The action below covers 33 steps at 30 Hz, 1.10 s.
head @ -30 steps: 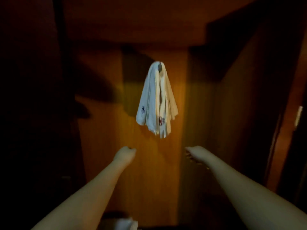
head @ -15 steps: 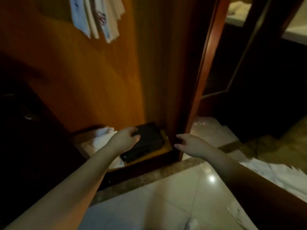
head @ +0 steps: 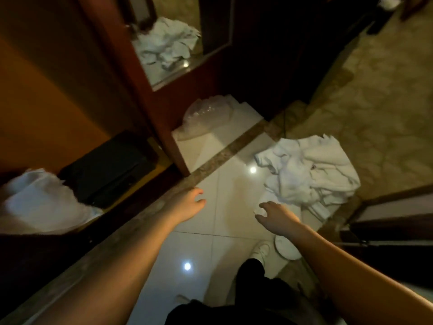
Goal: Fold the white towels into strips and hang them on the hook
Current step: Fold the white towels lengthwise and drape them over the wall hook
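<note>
A crumpled pile of white towels (head: 309, 174) lies on the floor at the right, across the seam between tile and carpet. My right hand (head: 274, 215) reaches out just below and left of the pile, fingers loosely spread and holding nothing, close to a white towel edge. My left hand (head: 187, 204) hovers over the white tile near the wardrobe's base, fingers relaxed and empty. Another white towel (head: 39, 202) lies inside the wardrobe at the lower left. The hook and the hung towels are out of view.
A black box (head: 110, 167) sits on the wardrobe floor beside the inner towel. A mirror panel (head: 168, 43) on the wooden door reflects the towel pile. A clear plastic bag (head: 201, 118) lies by the door's foot. My white shoes (head: 262, 250) and dark trouser leg stand below.
The view has swung down and right from the hung towels to the floor. Both hands dropped empty from the wardrobe base; my right hand now nears the towel pile.
</note>
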### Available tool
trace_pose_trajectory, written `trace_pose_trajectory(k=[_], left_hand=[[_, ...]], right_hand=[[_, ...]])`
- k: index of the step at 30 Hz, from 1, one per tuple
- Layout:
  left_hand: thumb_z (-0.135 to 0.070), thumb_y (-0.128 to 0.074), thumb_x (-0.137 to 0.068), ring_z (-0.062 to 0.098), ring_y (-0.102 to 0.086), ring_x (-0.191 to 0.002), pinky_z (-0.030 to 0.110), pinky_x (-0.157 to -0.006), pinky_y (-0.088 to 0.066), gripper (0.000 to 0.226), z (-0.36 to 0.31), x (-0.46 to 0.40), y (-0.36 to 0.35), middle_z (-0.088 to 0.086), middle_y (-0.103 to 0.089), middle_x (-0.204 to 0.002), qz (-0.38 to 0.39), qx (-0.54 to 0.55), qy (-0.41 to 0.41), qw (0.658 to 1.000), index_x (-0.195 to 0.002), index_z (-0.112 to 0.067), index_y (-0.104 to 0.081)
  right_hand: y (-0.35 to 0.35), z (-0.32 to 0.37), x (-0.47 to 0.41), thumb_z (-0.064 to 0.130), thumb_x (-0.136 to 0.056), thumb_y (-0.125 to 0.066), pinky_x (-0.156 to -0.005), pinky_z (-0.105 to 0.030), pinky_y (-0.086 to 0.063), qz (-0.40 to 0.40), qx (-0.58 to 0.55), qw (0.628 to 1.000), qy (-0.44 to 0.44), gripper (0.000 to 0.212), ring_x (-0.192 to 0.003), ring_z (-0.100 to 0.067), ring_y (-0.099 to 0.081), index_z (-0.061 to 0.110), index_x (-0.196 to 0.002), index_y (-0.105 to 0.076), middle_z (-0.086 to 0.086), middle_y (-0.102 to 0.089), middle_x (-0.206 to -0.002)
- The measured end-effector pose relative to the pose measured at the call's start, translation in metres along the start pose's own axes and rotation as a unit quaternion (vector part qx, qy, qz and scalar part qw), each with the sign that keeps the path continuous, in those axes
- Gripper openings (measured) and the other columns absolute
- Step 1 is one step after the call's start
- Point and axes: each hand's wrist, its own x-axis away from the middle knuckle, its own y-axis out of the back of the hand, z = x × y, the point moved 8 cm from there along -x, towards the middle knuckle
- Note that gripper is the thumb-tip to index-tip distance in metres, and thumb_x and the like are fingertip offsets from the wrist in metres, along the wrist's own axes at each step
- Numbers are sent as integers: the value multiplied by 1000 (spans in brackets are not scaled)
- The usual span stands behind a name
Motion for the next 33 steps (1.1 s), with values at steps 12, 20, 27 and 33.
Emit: trace_pose_trajectory(k=[12,20,27,33], left_hand=[[-34,-46,-103,26,-53,-129,32,-97,-42,46,-180,-193,-144,4,-46,-152,165,-108,-14,980,-146,-17,-48],[-32,-44,-101,31,-57,-117,31,-87,-43,38,-232,-359,-233,12,-55,-138,203,-160,-44,965,-133,-15,-57],[-28,-47,-100,27,-57,-115,27,-84,-41,34,-247,-502,-326,11,-60,-132,264,-163,-39,950,-127,-12,-61],[-27,-49,-100,29,-57,-114,25,-77,-36,33,-239,-604,-406,15,-61,-129,306,-171,-44,936,-125,-9,-59]], right_hand=[[-16,-256,-72,34,-98,-45,-103,-38,-46,102,-131,972,-169,48,-128,-29,-52,14,-142,-50,-10,-52,-144],[-50,-359,-190,39,-100,-48,-96,-33,-46,98,-227,941,-230,48,-120,-29,-58,12,-139,-53,-12,-56,-139],[-92,-436,-303,37,-100,-51,-86,-28,-39,49,-372,870,-319,44,-119,-28,-57,12,-136,-56,-12,-59,-135],[-142,-482,-405,34,-97,-55,-81,-28,-36,26,-434,825,-361,33,-113,-30,-58,11,-121,-61,-16,-62,-131]])
